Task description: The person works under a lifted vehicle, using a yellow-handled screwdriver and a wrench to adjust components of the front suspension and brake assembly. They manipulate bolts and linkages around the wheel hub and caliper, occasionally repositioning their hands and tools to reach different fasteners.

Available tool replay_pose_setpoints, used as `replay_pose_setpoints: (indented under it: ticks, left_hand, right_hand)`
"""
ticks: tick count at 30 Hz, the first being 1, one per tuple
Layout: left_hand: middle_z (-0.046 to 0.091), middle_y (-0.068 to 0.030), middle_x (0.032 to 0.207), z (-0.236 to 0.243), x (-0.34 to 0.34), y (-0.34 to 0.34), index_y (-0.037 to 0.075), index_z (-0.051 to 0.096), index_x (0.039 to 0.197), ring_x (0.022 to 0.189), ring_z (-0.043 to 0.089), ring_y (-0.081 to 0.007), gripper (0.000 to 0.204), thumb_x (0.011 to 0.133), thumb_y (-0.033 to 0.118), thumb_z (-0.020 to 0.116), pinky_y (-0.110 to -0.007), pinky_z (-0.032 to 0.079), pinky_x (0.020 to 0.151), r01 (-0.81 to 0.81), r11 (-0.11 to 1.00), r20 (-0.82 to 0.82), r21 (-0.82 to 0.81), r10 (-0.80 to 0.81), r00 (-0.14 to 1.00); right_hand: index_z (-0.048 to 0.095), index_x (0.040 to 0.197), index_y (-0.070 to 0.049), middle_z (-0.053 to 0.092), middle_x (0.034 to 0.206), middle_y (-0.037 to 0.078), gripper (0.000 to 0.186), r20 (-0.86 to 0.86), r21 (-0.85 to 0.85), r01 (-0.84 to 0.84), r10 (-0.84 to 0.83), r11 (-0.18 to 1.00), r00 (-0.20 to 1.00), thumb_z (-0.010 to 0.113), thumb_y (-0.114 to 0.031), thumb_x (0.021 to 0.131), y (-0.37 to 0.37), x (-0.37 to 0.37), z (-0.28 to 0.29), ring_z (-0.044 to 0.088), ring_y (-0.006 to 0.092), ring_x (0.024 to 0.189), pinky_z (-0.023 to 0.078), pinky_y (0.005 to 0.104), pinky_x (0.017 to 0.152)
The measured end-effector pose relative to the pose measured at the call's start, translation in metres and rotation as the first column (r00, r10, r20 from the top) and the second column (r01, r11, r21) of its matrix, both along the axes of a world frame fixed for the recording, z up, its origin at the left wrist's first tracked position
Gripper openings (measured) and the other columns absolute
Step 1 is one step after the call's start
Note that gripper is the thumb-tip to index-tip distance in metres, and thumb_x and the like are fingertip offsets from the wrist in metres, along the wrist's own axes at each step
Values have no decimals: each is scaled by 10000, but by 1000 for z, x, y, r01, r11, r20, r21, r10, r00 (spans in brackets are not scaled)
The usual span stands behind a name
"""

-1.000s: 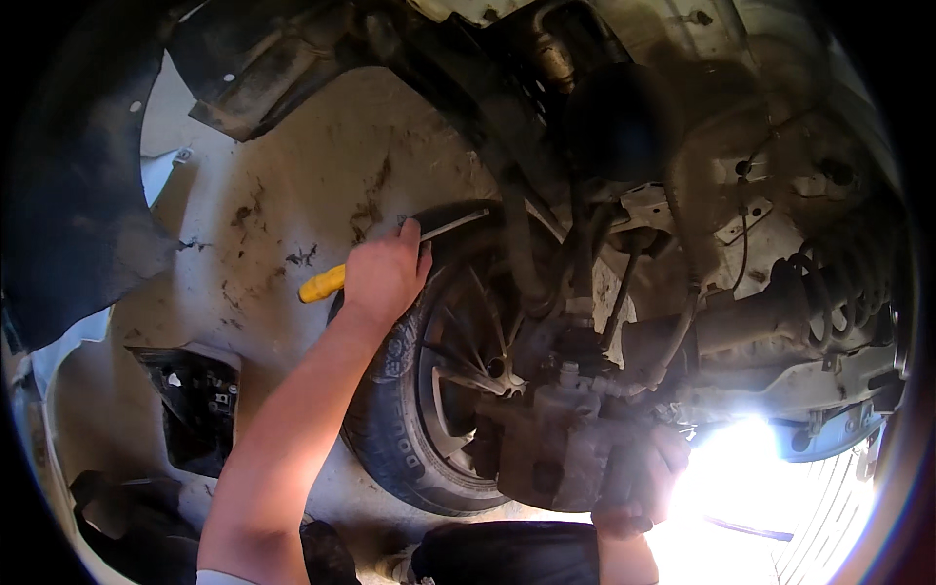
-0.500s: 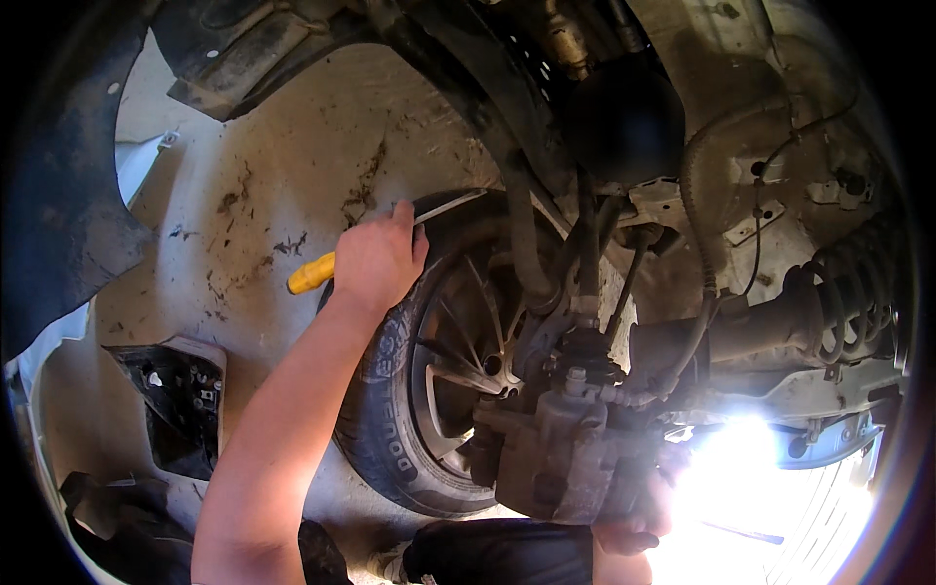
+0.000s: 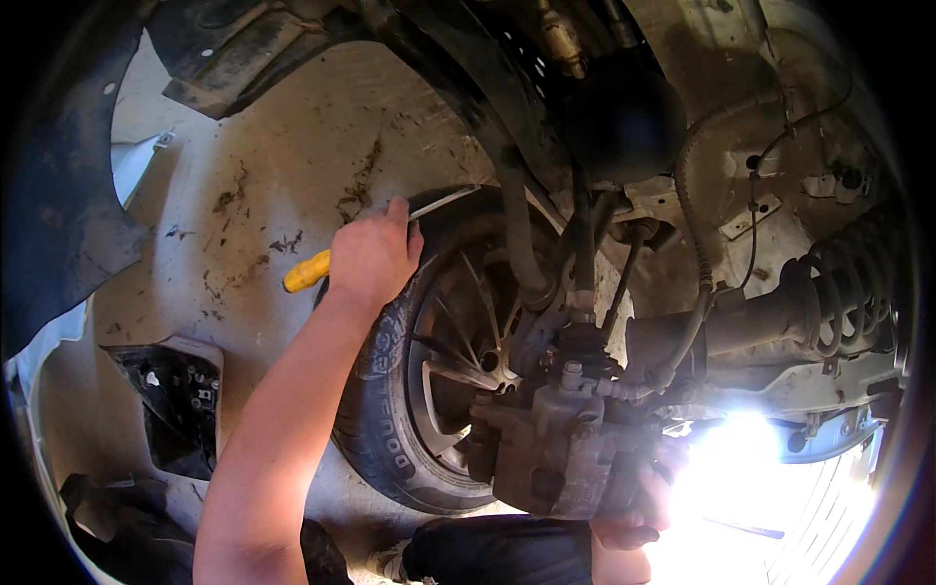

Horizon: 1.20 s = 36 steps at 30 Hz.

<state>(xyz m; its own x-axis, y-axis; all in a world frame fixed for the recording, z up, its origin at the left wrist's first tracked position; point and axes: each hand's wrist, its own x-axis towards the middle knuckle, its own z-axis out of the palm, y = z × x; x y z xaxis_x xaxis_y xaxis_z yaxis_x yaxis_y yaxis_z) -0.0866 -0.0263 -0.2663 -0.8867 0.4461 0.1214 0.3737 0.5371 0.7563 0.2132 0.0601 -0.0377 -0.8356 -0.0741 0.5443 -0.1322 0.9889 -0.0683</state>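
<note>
Head cam: my L hand [image 3: 373, 258] has fingers curled round yellow-handled tool [image 3: 307, 271], mid-length, prob for tip ctrl; tool's over upper-left edge of wheel [image 3: 382, 429], contact unclear. R hand [image 3: 651, 499] by right edge of caliper [image 3: 551, 463], prob bracing; glare, can't tell finger state.

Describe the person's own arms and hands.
The left hand is ungloved, and its arm is bare to the picture's lower edge, with no watch or sleeve showing. The right hand looks ungloved too, but shadow and glare obscure much of it.
</note>
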Motion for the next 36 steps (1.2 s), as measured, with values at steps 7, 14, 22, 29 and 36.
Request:
replay_pose_setpoints:
  ticks: [7,14,22,29,36]
  left_hand:
    - [672,-194,784,2,0,-2,36,552,997,737,659,-381,273,911,294,574,-489,529,656,-3,1000,-6,-2,3,1000]
    - [661,-193,743,-5,1,0,36,547,978,711,652,-388,261,908,286,577,-492,524,647,-22,998,-51,51,25,998]
    - [656,-206,739,-2,0,-1,35,538,962,708,648,-397,243,910,271,570,-505,519,657,-11,999,-36,46,12,999]
    - [652,-204,723,-3,1,-1,37,528,939,700,647,-399,239,907,269,573,-507,517,648,-18,998,-38,64,20,999]
    - [657,-194,731,-5,0,0,38,536,961,695,650,-386,234,908,264,574,-494,521,642,-25,999,-69,41,28,997]
  right_hand:
    - [581,1157,-32,587,1137,214,558,-25,24,40,-39,999,999,203,-424,1035,-1,-1,-1,562,380,1008,455,523,894]
    - [565,1060,-47,588,1017,182,453,-116,101,51,-39,994,992,240,-359,1010,-2,-10,-6,560,313,881,482,470,787]
    - [551,1093,-49,576,1026,186,431,-98,117,52,-40,992,994,250,-346,1008,2,-4,-6,548,324,884,483,480,797]
    - [520,1158,-71,551,1108,185,312,81,180,202,-219,963,972,367,-287,993,-16,0,10,551,351,933,480,496,826]
    - [525,1153,-71,550,1122,177,293,98,152,225,-242,962,965,401,-277,986,-12,15,6,551,344,971,476,496,840]
